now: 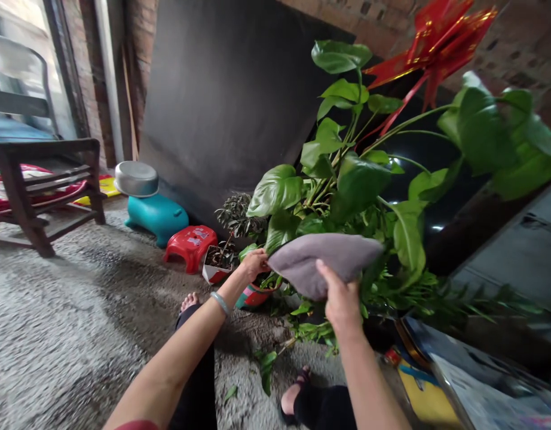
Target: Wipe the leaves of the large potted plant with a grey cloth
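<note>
A soft grey cloth point(302, 257) is held in my right hand point(345, 301), thumb on top and the other fingers hidden underneath. The cloth spreads in front of a big green potted plant point(360, 179) and covers part of its lower leaves. My left hand point(256, 266) is closed beside the cloth's left tip, close to a low leaf. What its fingers pinch is too small to make out. Below that hand shows the rim of a red and green pot point(260, 294). A bracelet point(220, 303) circles my left wrist.
To the left stand a small potted plant point(219, 260), a red stool point(192, 246), a teal stool point(155, 218) with a metal basin point(136, 178) on it, and a wooden chair point(22, 197). A red bow point(437, 51) hangs above. Stacked items point(477, 376) lie at lower right.
</note>
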The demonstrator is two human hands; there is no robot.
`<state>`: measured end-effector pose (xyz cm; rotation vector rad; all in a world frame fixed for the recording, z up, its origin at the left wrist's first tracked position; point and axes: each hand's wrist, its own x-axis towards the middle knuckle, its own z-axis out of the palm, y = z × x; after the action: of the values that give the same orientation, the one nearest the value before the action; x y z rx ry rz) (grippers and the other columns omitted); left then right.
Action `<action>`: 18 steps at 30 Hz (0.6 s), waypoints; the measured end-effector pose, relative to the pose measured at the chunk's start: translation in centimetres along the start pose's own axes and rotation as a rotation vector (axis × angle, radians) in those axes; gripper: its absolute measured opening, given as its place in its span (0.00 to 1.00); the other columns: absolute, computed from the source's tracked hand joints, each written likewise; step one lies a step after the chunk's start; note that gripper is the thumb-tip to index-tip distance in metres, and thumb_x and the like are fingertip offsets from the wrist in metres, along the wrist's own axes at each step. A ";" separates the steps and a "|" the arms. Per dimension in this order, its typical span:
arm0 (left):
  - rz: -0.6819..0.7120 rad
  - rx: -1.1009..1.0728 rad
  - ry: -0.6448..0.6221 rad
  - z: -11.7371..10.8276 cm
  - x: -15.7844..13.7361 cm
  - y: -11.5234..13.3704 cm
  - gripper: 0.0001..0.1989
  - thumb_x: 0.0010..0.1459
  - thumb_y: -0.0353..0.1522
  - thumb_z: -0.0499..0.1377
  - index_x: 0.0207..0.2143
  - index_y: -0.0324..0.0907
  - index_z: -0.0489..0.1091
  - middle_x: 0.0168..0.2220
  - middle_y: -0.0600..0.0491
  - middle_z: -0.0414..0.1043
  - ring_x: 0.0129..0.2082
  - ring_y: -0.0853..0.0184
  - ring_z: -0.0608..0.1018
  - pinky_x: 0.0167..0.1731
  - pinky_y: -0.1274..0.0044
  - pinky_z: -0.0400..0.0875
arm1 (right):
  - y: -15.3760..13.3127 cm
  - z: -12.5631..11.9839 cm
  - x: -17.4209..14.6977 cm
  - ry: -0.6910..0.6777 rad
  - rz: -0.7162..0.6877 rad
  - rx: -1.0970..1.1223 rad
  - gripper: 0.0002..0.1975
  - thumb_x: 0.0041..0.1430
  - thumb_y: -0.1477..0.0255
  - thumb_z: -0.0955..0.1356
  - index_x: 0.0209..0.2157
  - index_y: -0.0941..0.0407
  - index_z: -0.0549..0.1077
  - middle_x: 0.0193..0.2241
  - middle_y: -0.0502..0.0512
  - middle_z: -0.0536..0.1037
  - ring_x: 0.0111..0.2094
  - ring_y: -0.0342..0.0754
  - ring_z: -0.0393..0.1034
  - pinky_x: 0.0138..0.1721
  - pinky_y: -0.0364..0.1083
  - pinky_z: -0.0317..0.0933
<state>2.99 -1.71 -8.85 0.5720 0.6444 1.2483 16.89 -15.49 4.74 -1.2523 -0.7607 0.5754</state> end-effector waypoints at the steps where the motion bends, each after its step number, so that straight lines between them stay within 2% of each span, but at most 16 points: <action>1: -0.011 0.021 0.005 -0.1 -0.2 0.1 0.15 0.38 0.25 0.72 0.19 0.40 0.66 0.18 0.58 0.69 0.18 0.72 0.70 0.23 0.77 0.70 | -1.1 -0.4 0.1 0.067 -0.098 0.030 0.41 0.35 0.60 0.82 0.53 0.57 0.72 0.53 0.60 0.81 0.55 0.58 0.76 0.60 0.57 0.70; 4: -0.009 0.093 -0.001 0.3 -0.8 0.4 0.17 0.35 0.26 0.74 0.19 0.40 0.66 0.18 0.58 0.68 0.19 0.72 0.71 0.25 0.77 0.70 | -4.3 0.4 1.5 0.241 -0.381 0.062 0.43 0.45 0.54 0.78 0.61 0.55 0.68 0.64 0.59 0.73 0.63 0.56 0.69 0.66 0.57 0.64; 6: 0.012 0.118 0.006 0.8 -1.2 0.5 0.16 0.35 0.27 0.74 0.20 0.40 0.67 0.18 0.58 0.68 0.19 0.73 0.70 0.25 0.77 0.70 | -4.3 1.7 2.4 0.251 -0.436 0.000 0.43 0.47 0.51 0.77 0.61 0.56 0.68 0.66 0.60 0.71 0.66 0.56 0.66 0.68 0.56 0.61; 8: 0.029 0.113 0.027 1.2 -1.5 0.6 0.14 0.37 0.27 0.73 0.20 0.40 0.68 0.18 0.58 0.68 0.19 0.73 0.70 0.25 0.77 0.71 | -2.0 2.4 2.2 0.128 -0.286 -0.091 0.43 0.43 0.51 0.78 0.58 0.57 0.71 0.62 0.62 0.75 0.63 0.58 0.69 0.66 0.56 0.63; 10: 0.033 0.102 0.064 1.3 -1.7 0.6 0.11 0.39 0.26 0.71 0.21 0.40 0.70 0.19 0.58 0.69 0.20 0.72 0.71 0.26 0.77 0.71 | 1.3 1.8 0.9 -0.018 -0.026 -0.164 0.41 0.37 0.54 0.79 0.53 0.57 0.74 0.55 0.63 0.80 0.58 0.61 0.74 0.61 0.57 0.68; 11: 0.024 0.099 0.077 1.2 -1.8 0.7 0.10 0.40 0.25 0.70 0.21 0.40 0.71 0.19 0.57 0.70 0.20 0.71 0.72 0.26 0.77 0.72 | 2.8 1.0 0.1 -0.058 0.093 -0.189 0.41 0.35 0.55 0.80 0.51 0.58 0.75 0.52 0.63 0.82 0.55 0.62 0.75 0.59 0.58 0.70; 13: 0.003 0.094 0.089 0.8 -1.8 0.8 0.09 0.41 0.23 0.69 0.20 0.39 0.71 0.19 0.57 0.70 0.19 0.71 0.72 0.25 0.76 0.71 | 4.4 -0.9 -1.5 -0.045 0.170 -0.189 0.40 0.34 0.56 0.81 0.50 0.58 0.75 0.50 0.62 0.83 0.54 0.62 0.76 0.58 0.57 0.71; 15: -0.007 0.093 0.079 0.4 -1.7 0.8 0.10 0.42 0.22 0.69 0.19 0.39 0.70 0.18 0.57 0.68 0.18 0.71 0.70 0.23 0.77 0.70 | 3.5 -2.3 -2.1 0.023 0.099 -0.123 0.42 0.35 0.56 0.81 0.52 0.58 0.75 0.51 0.60 0.82 0.54 0.61 0.76 0.57 0.56 0.71; 18: 0.020 0.064 0.094 0.2 -1.4 0.9 0.12 0.42 0.22 0.70 0.20 0.39 0.69 0.18 0.57 0.68 0.17 0.72 0.70 0.22 0.78 0.69 | -0.9 -2.1 -1.0 0.170 -0.215 -0.028 0.43 0.41 0.54 0.80 0.57 0.57 0.72 0.58 0.60 0.78 0.59 0.58 0.73 0.61 0.54 0.68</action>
<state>2.32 -2.89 -7.88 0.5760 0.7610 1.2834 17.88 -17.74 5.18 -1.2101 -0.7501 0.2804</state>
